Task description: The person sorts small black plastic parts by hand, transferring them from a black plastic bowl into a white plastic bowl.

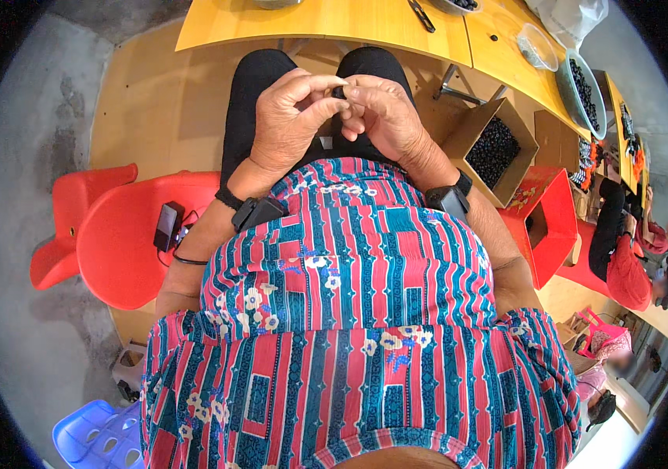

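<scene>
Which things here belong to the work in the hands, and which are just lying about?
In the work:
- small black piece, pinched between the fingers of the left hand and right hand
- cardboard box of small black pieces by the right knee
- bowl of dark pieces on the yellow table

Lying about:
- red chair
- black device with cable on it
- blue stool
- black pen

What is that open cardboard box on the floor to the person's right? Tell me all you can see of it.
The cardboard box is plain brown, its top flaps folded open and outward. It is filled nearly to the brim with small dark, rounded pieces, too small to identify. It sits tilted in view on the wooden floor, under the edge of the yellow table, beside a red stool. Neither hand touches it.
</scene>
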A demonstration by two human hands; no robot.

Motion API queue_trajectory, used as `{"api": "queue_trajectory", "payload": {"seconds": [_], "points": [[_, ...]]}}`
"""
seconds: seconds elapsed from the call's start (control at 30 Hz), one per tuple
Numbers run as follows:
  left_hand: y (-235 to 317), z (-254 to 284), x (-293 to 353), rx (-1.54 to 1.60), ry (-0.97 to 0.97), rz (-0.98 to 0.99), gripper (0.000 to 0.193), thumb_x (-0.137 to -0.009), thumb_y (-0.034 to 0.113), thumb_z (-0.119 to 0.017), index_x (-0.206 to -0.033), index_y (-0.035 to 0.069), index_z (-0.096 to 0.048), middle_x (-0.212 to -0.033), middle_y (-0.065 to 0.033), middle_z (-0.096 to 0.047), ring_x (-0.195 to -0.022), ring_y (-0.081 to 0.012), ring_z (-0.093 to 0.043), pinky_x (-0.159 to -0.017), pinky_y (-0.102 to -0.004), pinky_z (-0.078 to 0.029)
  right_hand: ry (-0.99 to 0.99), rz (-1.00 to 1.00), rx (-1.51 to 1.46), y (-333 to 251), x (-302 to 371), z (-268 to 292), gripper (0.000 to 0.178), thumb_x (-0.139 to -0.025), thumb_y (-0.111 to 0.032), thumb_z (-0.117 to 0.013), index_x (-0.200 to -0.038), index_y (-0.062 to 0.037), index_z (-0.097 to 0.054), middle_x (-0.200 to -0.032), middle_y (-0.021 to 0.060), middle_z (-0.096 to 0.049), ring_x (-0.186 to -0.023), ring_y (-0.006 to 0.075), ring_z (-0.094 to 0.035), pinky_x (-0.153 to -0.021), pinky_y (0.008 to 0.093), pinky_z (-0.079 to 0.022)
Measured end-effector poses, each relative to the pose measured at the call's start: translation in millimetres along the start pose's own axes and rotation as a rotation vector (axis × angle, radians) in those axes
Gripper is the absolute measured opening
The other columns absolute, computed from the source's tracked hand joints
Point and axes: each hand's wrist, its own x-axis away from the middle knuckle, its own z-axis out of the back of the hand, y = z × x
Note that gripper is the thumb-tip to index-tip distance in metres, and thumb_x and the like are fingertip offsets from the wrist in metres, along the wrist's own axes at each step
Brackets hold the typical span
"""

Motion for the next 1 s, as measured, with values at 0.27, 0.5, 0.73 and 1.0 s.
{"api": "queue_trajectory", "payload": {"seconds": [0.27, 0.5, 0.73, 1.0], "points": [[-8.2, -12.4, -0.3, 0.601, -0.021, 0.143, 0.051, -0.091, 0.042, -0.049, -0.122, 0.002, -0.051, -0.112, -0.0075, -0.054, -0.086, -0.0137, -0.055, -0.067, -0.0255, -0.047, 0.145, 0.190, 0.494, 1.5, 5.8, -10.5, 0.013, -0.083, -0.010, -0.061, -0.089, 0.0020, -0.062, -0.062, 0.0040, -0.056, -0.050, 0.0091, -0.052, -0.048, 0.0223, -0.045], [8.7, -21.3, 1.6, 0.392, -0.092, 0.321, 0.048, -0.095, 0.041, -0.043, -0.108, -0.003, -0.059, -0.089, -0.0085, -0.065, -0.078, -0.0105, -0.061, -0.066, -0.0210, -0.049, 0.109, 0.448, 0.833, 18.7, 3.9, -13.0, 0.015, -0.078, -0.016, -0.066, -0.083, -0.0024, -0.062, -0.062, 0.0057, -0.059, -0.055, 0.0107, -0.057, -0.052, 0.0247, -0.047], [3.9, -26.4, 8.9, 0.352, 0.006, 0.296, 0.033, -0.094, 0.023, -0.045, -0.091, -0.003, -0.065, -0.081, -0.0072, -0.065, -0.073, -0.0108, -0.061, -0.066, -0.0228, -0.051, 0.125, 0.520, 0.923, 30.2, 4.8, -12.2, 0.017, -0.077, -0.015, -0.064, -0.088, -0.0028, -0.060, -0.069, 0.0097, -0.061, -0.063, 0.0174, -0.062, -0.059, 0.0284, -0.050], [3.0, -30.5, 13.5, 0.470, 0.044, 0.395, 0.034, -0.095, 0.017, -0.038, -0.087, -0.003, -0.063, -0.082, -0.0089, -0.065, -0.074, -0.0129, -0.062, -0.068, -0.0251, -0.051, 0.161, 0.498, 0.895, 34.5, 9.3, -17.6, 0.018, -0.074, -0.014, -0.063, -0.087, -0.0019, -0.060, -0.071, 0.0119, -0.061, -0.065, 0.0207, -0.061, -0.061, 0.0302, -0.049]]}}
